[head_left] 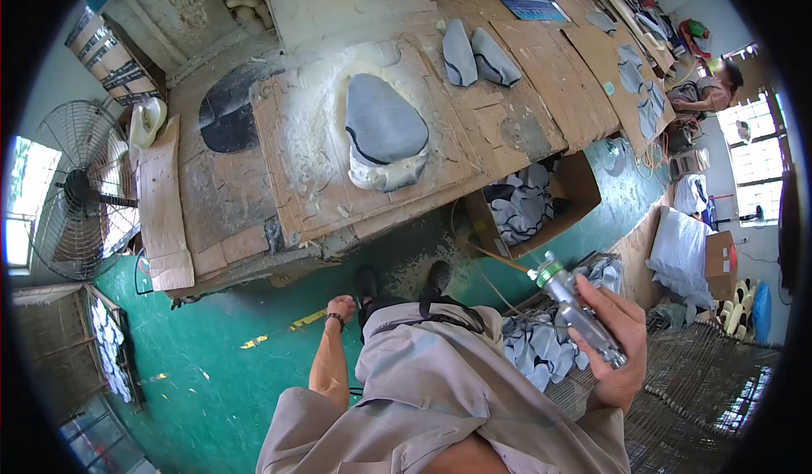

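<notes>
The right hand [616,339] is wrapped tight round a metal spray gun [573,305], held out to the side of the body and off the tabletop, its green-ringed cap pointing up and a thin hose trailing from it toward the tabletop's near edge. Right under that hand a heap of grey cut pieces [541,347] lies on a woven rack [694,389]. The left hand [341,308] hangs low beside the hip, above the green floor [203,364]; it holds nothing, fingers curled in loosely.

On the tabletop [220,186], covered with cardboard sheets, a grey domed cushion form [385,127] sits toward the middle, ringed by pale dried overspray. Two smaller grey shaped pieces [476,55] lie side by side nearer the far edge. A cardboard box [584,195] of grey pieces with white trim is tucked under the near right corner. A standing fan [80,191] is off the left end. Far along the right end another person [715,89] sits near a window.
</notes>
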Available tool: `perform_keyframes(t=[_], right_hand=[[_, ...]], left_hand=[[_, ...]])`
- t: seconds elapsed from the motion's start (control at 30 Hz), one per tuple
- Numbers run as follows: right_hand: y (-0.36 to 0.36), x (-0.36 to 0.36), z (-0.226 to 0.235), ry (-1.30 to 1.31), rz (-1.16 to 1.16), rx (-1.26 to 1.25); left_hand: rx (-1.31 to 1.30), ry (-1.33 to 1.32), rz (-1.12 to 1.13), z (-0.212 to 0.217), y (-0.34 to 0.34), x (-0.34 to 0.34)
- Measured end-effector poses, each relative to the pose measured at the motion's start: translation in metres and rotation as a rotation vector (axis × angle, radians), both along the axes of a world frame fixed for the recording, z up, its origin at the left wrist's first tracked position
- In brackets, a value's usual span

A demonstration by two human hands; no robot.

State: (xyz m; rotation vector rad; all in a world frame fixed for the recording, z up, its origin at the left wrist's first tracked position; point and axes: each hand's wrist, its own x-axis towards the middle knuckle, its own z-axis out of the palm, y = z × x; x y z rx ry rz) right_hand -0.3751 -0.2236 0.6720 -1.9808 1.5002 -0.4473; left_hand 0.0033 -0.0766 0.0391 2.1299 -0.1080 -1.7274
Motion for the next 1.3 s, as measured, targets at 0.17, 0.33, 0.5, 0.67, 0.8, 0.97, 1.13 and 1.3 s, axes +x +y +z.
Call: perform_keyframes(t=[0.17,0.33,0.5,0.67,0.8,0.97,1.13,1.3], right_hand=[[0.012,0.002,0.002,-0.019,-0.128,-0.055],[0.018,0.013,0.01,0.056,-0.069,0.024],[0.008,0.042,0.006,0.059,-0.069,-0.12],[0.012,0.073,0.009,0.033,-0.114,-0.067],[0.019,0.101,0.013,0.116,-0.062,-0.14],[0.034,0.14,0.015,0.107,-0.087,-0.175],[0.049,0.17,0.017,0.157,-0.079,-0.17],[0.061,0.193,0.02,0.227,-0.056,-0.218]], left_hand=[[-0.019,-0.002,-0.019,-0.006,-0.001,0.0],[-0.03,0.01,-0.02,-0.015,0.003,0.005],[0.016,0.045,-0.05,-0.017,0.021,0.021],[-0.005,0.068,-0.054,-0.02,0.029,0.035],[0.001,0.08,-0.067,-0.027,0.04,0.051],[0.005,0.071,-0.072,-0.04,0.052,0.076],[-0.034,0.075,-0.085,-0.044,0.048,0.104],[-0.032,0.069,-0.017,-0.042,0.047,0.112]])
